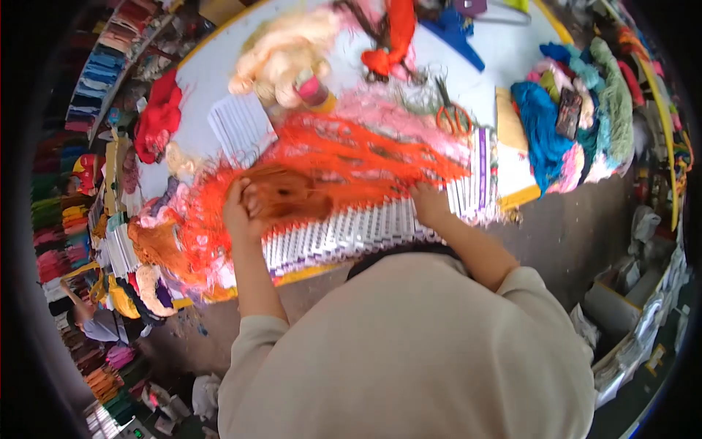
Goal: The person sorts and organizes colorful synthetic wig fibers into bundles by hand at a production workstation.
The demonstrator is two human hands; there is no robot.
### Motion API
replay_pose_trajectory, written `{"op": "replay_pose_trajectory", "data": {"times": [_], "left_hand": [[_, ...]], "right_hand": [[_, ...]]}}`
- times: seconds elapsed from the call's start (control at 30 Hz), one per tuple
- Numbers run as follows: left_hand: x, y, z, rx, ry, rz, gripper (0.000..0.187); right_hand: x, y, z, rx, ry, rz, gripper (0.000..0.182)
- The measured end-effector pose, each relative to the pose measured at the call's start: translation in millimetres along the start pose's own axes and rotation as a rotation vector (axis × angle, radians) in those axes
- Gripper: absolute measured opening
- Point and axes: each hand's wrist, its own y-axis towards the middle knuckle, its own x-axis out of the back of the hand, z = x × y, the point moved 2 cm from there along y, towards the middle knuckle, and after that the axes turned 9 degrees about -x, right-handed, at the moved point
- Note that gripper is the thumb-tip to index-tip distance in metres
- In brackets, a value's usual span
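My left hand (243, 208) is closed around a bundle of rust-brown thread (289, 194), which spreads out to its right. Orange-red strands (351, 150) lie across the table under and behind it. My right hand (430, 203) rests at the right part of these strands, near the row of striped cards (344, 233); its fingertips are small and blurred, so what they touch is unclear. Behind the orange strands lie pink threads (387, 110) and scissors with orange handles (453, 118). A sheet of lined paper (241, 126) sits left of the middle.
Cream yarn (281, 55), a pink and yellow spool (313, 91) and a blue object (457, 36) lie farther back on the white table (197, 80). Blue and green skeins (541, 132) are at the right. A person (99, 322) is at the far left beside shelves.
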Motion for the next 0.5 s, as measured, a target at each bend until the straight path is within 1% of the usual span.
{"op": "replay_pose_trajectory", "data": {"times": [0.03, 0.07, 0.13, 0.17, 0.2, 0.23, 0.27, 0.3, 0.33, 0.37, 0.4, 0.47, 0.5], "left_hand": [[10, 3, -11, -0.151, 0.243, -0.035, 0.024], [22, 6, -15, -0.311, 0.477, -0.081, 0.027], [47, 13, -5, -0.155, 0.682, 0.166, 0.033], [6, -26, -21, -0.042, 0.573, 0.183, 0.035], [6, -32, -7, -0.088, 0.511, 0.376, 0.034], [-3, -44, 6, -0.054, 0.439, 0.437, 0.033], [-20, -64, 12, 0.016, 0.397, 0.48, 0.031], [-20, -65, 45, 0.094, 0.241, 0.508, 0.035], [-41, -88, 43, 0.162, 0.091, 0.553, 0.038], [-50, -93, 65, 0.2, -0.076, 0.587, 0.036], [-63, -107, 68, 0.257, -0.159, 0.578, 0.036], [-70, -108, 84, 0.324, -0.209, 0.76, 0.035], [-84, -126, 64, 0.332, -0.21, 0.762, 0.032]], "right_hand": [[3, 0, 0, -0.006, 0.003, 0.02, 0.033], [-14, 10, -3, -0.051, -0.027, 0.073, 0.06], [-20, 14, -6, -0.056, 0.004, 0.106, 0.065], [-17, 14, -5, -0.066, 0.022, 0.112, 0.069], [9, 1, 4, -0.073, 0.003, 0.113, 0.07], [23, -7, 12, -0.052, 0.019, 0.1, 0.064], [12, -5, 14, 0.078, 0.119, -0.099, 0.055], [19, -13, 23, 0.151, 0.193, -0.258, 0.043], [34, -21, 35, 0.219, 0.369, -0.323, 0.036], [58, -34, 50, 0.224, 0.62, -0.206, 0.033], [78, -48, 66, 0.229, 0.868, -0.077, 0.029], [91, -61, 86, 0.297, 1.254, 0.046, 0.028], [112, -79, 97, 0.299, 1.372, 0.085, 0.024]]}}
